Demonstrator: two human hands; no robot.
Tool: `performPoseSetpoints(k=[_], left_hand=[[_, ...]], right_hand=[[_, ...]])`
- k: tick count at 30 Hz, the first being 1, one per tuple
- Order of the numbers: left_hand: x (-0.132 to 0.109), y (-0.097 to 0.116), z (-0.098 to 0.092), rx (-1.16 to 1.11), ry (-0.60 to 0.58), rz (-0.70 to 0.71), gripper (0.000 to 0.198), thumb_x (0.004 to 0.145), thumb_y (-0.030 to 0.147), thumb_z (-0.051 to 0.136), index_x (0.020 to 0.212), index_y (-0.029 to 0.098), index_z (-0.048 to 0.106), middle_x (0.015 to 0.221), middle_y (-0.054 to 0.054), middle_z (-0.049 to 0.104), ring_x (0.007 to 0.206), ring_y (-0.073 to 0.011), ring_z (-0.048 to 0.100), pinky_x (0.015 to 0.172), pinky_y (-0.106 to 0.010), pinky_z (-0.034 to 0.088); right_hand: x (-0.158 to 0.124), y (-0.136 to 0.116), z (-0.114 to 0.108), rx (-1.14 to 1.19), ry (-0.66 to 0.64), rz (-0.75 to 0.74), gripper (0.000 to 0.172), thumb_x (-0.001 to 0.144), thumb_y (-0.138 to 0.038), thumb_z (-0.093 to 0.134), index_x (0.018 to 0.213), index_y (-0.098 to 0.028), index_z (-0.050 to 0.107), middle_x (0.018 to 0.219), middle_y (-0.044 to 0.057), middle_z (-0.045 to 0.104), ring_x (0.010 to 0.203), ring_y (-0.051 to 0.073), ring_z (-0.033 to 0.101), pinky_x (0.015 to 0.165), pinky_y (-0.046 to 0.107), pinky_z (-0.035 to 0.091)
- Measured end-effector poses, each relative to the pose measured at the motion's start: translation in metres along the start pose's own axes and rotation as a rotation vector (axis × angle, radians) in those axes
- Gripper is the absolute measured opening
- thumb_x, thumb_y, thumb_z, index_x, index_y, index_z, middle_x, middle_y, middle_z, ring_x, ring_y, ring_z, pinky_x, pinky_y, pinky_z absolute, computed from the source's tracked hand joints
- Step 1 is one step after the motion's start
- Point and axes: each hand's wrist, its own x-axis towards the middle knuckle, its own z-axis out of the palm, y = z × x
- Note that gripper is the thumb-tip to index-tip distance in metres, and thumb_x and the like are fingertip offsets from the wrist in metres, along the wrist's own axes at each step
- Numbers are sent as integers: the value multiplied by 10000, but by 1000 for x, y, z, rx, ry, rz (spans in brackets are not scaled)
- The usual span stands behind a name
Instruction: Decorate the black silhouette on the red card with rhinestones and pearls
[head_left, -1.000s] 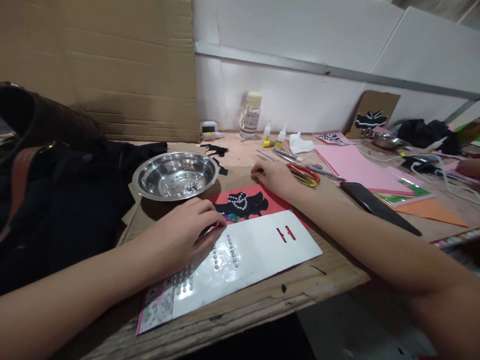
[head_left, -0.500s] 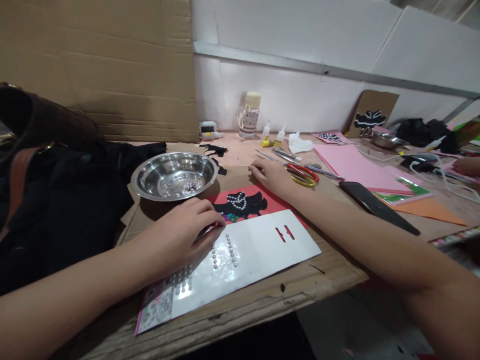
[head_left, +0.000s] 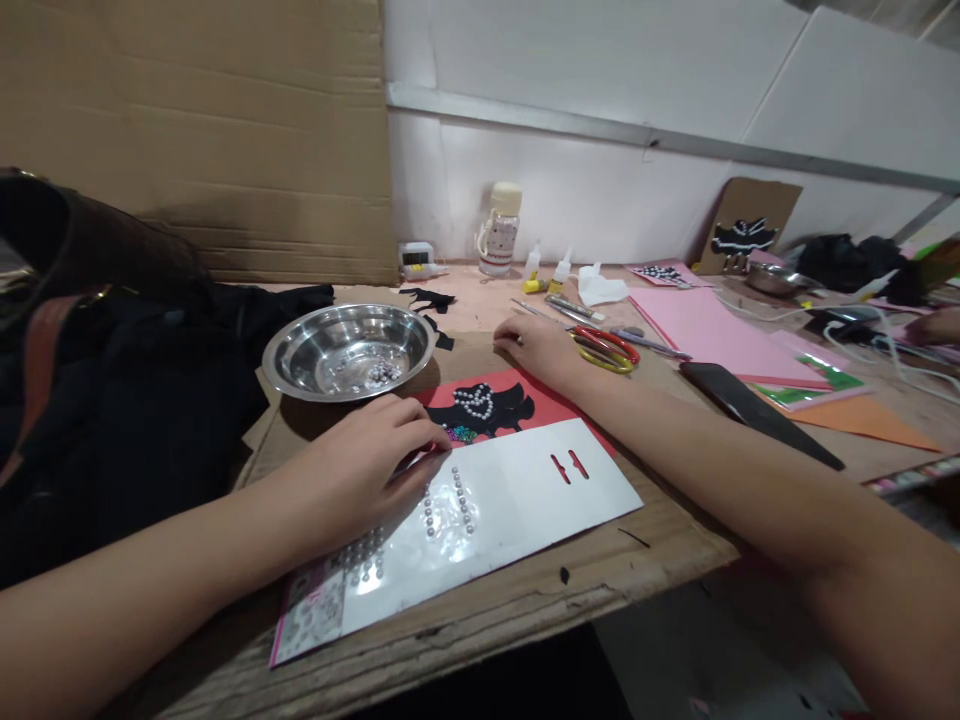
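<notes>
My left hand (head_left: 386, 450) lies over the white card of stick-on pearls (head_left: 517, 490), thumb and forefinger closed together at its upper edge. Several rows of pearls show on its clear part. Partly under the card is a red sheet (head_left: 551, 400) bearing a black cut-out shape (head_left: 506, 408), trimmed with a loop of pearls and some green and purple beads. Beyond the red sheet, my right hand (head_left: 536, 348) rests on the cardboard, fingers curled in. A tiny pale spot shows at its fingers; what it is, I cannot make out.
A steel bowl (head_left: 349, 350) with loose beads stands behind my left hand. Red-and-yellow-handled scissors (head_left: 607, 348), glue bottles (head_left: 561, 270) and a flask (head_left: 500, 230) sit behind my right. A black phone (head_left: 757, 412) and pink sheets (head_left: 727, 330) lie rightward. Dark cloth (head_left: 150, 400) is at left.
My right hand has shifted very slightly left, and a small pale spot now shows at its fingers. My left hand and the pearl card have stayed put.
</notes>
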Motion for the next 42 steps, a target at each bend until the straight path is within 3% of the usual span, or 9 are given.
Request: performPoseSetpoints(k=[10, 16, 19, 23, 26, 31, 35, 39, 42], left_hand=[[-2, -1, -1, -3, -15, -5, 292, 1023, 331, 496, 1124, 215, 745, 1076, -93, 695, 1003, -253, 627, 887, -435, 528], [-2, -1, -1, 5, -20, 2, 297, 1020, 311, 489, 1127, 201, 743, 1085, -102, 690, 1010, -259, 624, 890, -452, 531], [-1, 0, -1, 3, -15, 5, 297, 1021, 313, 489, 1116, 201, 746, 1079, -103, 692, 1008, -260, 627, 887, -451, 534], [-1, 0, -2, 4, 4, 15, 302, 1029, 325, 482, 1101, 205, 749, 1060, -95, 701, 986, -249, 639, 878, -431, 537], [-3, -4, -4, -5, 0, 14, 302, 1036, 323, 471, 1092, 216, 748, 1068, -80, 712, 979, -231, 654, 881, -402, 536], [-6, -9, -10, -24, 16, -23, 370, 1053, 355, 403, 1073, 223, 748, 1050, -67, 740, 953, -226, 680, 850, -378, 537], [-6, -7, -16, -21, -14, -50, 392, 1048, 370, 387, 1053, 223, 751, 1036, -65, 756, 943, -232, 693, 834, -379, 541], [-7, -3, -21, 15, -61, -71, 373, 1017, 487, 484, 1152, 244, 732, 1152, -67, 748, 1044, -254, 692, 893, -396, 547], [-9, 2, -23, 89, -99, -90, 573, 902, 648, 618, 1307, 248, 683, 1301, -100, 700, 1169, -320, 655, 968, -458, 536]], right_hand=[[2, -4, -12, -238, -222, -210, 342, 980, -99, 503, 1162, -162, 786, 1156, 137, 740, 1092, 257, 600, 1010, 382, 406], [-4, -26, -28, -379, -314, -228, 256, 906, -67, 541, 902, -121, 792, 949, 163, 759, 955, 283, 589, 966, 408, 371], [-6, -29, -34, -386, -307, -187, 220, 927, -148, 564, 870, -144, 776, 898, 142, 761, 909, 275, 610, 900, 390, 398], [-10, -16, -50, -360, -209, -45, 298, 968, -172, 512, 1172, -144, 728, 1105, 133, 764, 966, 256, 659, 776, 342, 431], [-13, 1, -69, -326, -156, 61, 285, 992, -220, 500, 1123, -168, 748, 1104, 112, 772, 938, 249, 677, 725, 330, 433], [-18, 18, -90, -131, -331, 147, 246, 953, -317, 594, 1072, -230, 791, 1075, 63, 775, 870, 218, 679, 712, 315, 449], [-19, 16, -84, -130, -443, 38, 250, 939, -332, 606, 1081, -231, 785, 1083, 87, 747, 855, 225, 657, 719, 327, 444], [-18, 18, -70, -125, -412, -15, 225, 925, -289, 593, 1056, -228, 765, 1094, 92, 737, 905, 248, 648, 754, 340, 440], [-18, 21, -66, -120, -410, -8, 232, 919, -287, 596, 1088, -247, 750, 1129, 82, 729, 928, 244, 648, 751, 330, 439]])
